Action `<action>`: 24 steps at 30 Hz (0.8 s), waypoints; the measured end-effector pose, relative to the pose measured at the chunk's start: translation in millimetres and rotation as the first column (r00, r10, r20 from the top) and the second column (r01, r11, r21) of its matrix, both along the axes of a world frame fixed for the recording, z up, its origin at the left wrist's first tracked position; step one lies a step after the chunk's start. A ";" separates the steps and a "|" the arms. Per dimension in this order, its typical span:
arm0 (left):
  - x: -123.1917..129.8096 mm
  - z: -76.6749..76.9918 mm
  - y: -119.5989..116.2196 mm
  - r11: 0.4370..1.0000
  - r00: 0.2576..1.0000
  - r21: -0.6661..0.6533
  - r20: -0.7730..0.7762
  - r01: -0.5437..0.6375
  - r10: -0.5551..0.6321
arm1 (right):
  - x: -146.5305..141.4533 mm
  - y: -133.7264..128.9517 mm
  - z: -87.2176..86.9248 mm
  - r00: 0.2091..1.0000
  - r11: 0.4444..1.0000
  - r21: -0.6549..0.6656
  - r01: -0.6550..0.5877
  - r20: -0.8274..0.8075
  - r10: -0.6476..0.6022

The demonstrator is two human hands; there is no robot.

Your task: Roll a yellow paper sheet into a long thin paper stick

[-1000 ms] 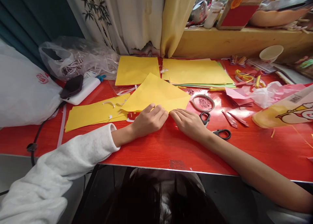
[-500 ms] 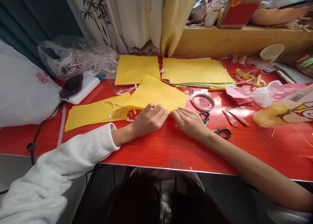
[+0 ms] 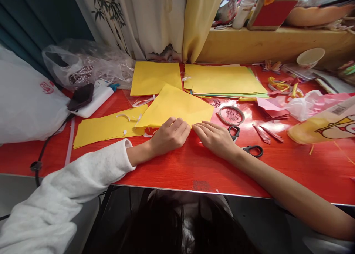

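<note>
A yellow sheet of paper (image 3: 177,105) lies slanted in front of me, its near edge under my fingers. My left hand (image 3: 169,137) is closed, gripping that near edge with curled fingers. Close beside it, my right hand (image 3: 213,137) pinches the same edge, and the fingertips of the two hands almost meet. The fold or rim between them is mostly hidden by my fingers. Black-handled scissors (image 3: 253,150) lie partly beneath my right wrist. To the left, several yellow strips of paper (image 3: 105,128) sit in an overlapping pile.
Stacks of yellow paper (image 3: 155,78) and mixed coloured paper (image 3: 224,80) lie at the back. A roll of tape (image 3: 231,116) rests right of the sheet. A plastic cup (image 3: 323,126) lies on its side at the right. A phone (image 3: 81,97) and a white bag (image 3: 27,98) are at the left.
The left part of the yellow sheet's near edge has come down a little. Both hands keep nearly the same place and grip.
</note>
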State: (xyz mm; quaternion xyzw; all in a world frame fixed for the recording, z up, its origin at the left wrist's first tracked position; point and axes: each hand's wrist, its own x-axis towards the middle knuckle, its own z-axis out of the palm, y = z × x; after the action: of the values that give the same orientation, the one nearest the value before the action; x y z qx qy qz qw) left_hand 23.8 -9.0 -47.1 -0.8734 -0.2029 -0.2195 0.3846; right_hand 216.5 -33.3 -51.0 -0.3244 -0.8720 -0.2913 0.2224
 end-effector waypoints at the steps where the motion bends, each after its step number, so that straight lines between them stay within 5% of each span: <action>1: 0.3 0.4 -0.2 1.000 1.000 0.003 0.005 0.000 0.000 | 0.3 -0.3 0.2 1.000 1.000 0.010 -0.007 -0.004 0.007; 24: 1.6 1.2 -1.6 0.999 0.999 -0.039 0.036 0.021 -0.020 | -0.2 -2.3 1.1 1.000 0.998 0.068 -0.010 0.002 0.009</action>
State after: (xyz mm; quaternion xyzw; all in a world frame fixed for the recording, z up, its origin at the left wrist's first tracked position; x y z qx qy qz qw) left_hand 25.4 -10.6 -45.9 -0.8787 -0.2052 -0.2350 0.3614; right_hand 216.3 -35.6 -49.9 -0.3124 -0.8633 -0.3199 0.2342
